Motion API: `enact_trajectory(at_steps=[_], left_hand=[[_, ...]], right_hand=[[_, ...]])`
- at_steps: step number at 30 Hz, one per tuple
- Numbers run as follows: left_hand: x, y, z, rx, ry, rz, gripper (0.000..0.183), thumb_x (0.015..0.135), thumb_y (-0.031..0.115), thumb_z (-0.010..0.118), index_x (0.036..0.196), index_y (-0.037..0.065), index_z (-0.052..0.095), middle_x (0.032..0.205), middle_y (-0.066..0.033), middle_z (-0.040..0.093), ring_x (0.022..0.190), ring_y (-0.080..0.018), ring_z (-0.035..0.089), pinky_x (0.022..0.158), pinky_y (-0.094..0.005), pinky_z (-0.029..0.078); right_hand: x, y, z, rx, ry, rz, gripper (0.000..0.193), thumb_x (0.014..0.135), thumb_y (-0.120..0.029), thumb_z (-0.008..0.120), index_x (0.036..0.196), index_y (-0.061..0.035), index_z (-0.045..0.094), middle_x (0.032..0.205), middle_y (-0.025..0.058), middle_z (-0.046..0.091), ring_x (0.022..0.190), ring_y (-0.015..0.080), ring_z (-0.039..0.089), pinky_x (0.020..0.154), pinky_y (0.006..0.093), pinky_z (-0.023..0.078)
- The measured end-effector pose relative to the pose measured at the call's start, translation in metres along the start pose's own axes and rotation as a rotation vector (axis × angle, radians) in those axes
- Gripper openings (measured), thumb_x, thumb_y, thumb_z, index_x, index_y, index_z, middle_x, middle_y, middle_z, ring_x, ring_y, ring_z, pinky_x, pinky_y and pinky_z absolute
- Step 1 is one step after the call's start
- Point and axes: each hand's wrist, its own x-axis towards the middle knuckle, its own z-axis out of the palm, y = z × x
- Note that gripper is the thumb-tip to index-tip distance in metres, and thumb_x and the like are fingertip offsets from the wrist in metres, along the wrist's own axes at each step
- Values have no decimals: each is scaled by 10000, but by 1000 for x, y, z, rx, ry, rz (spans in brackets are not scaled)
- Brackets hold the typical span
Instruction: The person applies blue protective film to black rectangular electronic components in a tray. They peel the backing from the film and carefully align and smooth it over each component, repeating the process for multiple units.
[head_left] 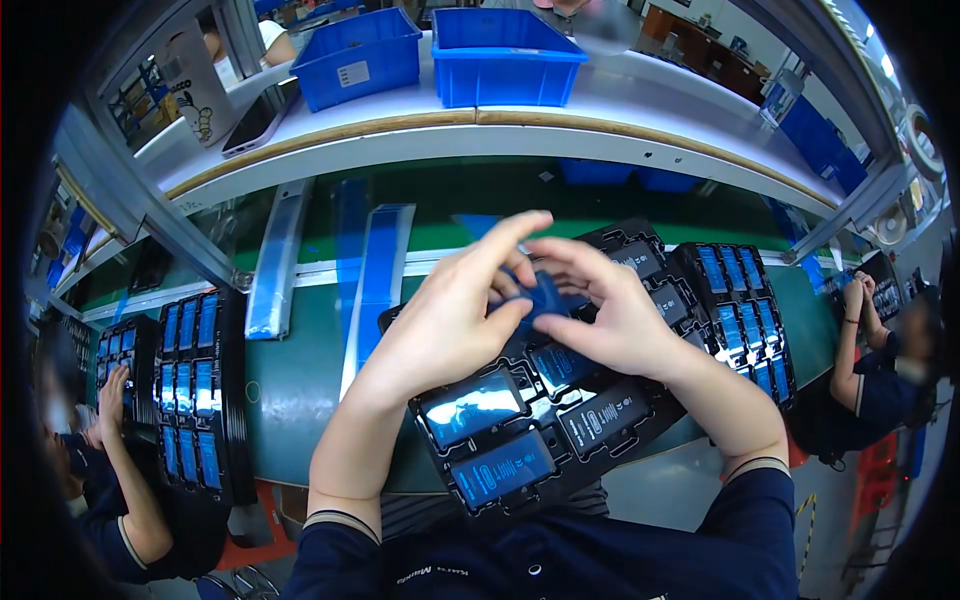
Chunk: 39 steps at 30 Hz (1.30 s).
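Note:
Both my hands are raised close together over a black moulded tray [545, 418]. Between them is a blurred blue piece [541, 298], mostly covered by fingers, so its kind does not show. My right hand [622, 318] closes thumb and fingers around it. From the other side, my left hand [455, 305] has its thumb and curled fingers at the same piece, while one finger stretches up and away. In the tray's pockets lie flat dark rectangular packs, some shiny with blue film, including a near one [503, 467] and a black-faced one [606, 415].
Blue film strips [385, 265] lie on the green bench left of my hands. Stacked trays of blue-faced packs stand left [243, 400] and right [775, 330]. Above is a white shelf [400, 150] with blue bins [508, 75] and a phone [255, 125]. Co-workers sit at both sides.

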Motion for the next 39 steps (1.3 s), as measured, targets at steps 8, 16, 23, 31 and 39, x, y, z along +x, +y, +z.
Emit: enact_trajectory(at_steps=[8,16,23,31,39], left_hand=[[-5,15,8,237,128,138,249,747,-7,680,996,-5,668,883,-153,684,780,-230,677,691,-280,507],[-7,2,16,331,158,340,114,774,-29,643,881,4,664,813,-121,671,740,-262,650,674,-315,498],[-9,-6,20,330,174,334,143,759,53,698,883,-2,654,814,-114,659,768,-239,634,719,-309,478],[-4,-32,1,-228,568,22,480,993,326,386,777,-20,640,763,-61,631,722,-101,542,723,-251,399],[-6,-38,-1,-314,478,-28,436,981,346,405,782,39,642,779,-24,630,725,-74,514,726,-230,367]], right_hand=[[-13,-2,8,-178,317,-202,488,688,124,660,1126,-36,517,945,108,546,857,205,612,774,293,541],[-29,-16,-14,-244,231,-226,275,690,-24,764,939,-9,650,984,109,629,890,193,624,756,289,502],[-53,-15,-17,-245,406,-252,142,711,35,715,838,16,656,864,126,663,815,207,656,698,289,517],[-129,-29,-38,160,802,-133,117,836,68,584,943,35,550,894,148,595,707,145,584,566,236,500],[-125,-23,-20,265,358,502,269,746,93,699,998,42,618,820,59,655,694,50,612,611,145,468]])
